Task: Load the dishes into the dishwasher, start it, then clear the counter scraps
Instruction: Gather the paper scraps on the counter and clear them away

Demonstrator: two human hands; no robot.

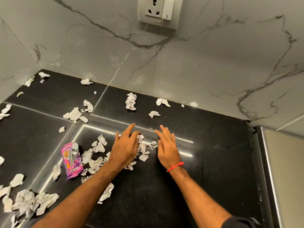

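Torn and crumpled paper scraps lie scattered over the black counter (205, 162). My left hand (125, 146) is flat, fingers spread, over a cluster of scraps (143, 148) in the middle. My right hand (167, 145), with a red thread on its wrist, is open just to the right of that cluster, its edge toward the scraps. Neither hand holds anything. A pink and purple snack wrapper (72, 159) lies left of my left hand. Larger crumpled balls (131, 101) sit near the back wall. A heap of scraps (26, 203) fills the front left.
A marble-patterned wall (181, 66) backs the counter, with a socket and switch plate (160, 11) high up. The counter ends at the right against a metal-edged panel (271, 170). The dishwasher and dishes are out of sight.
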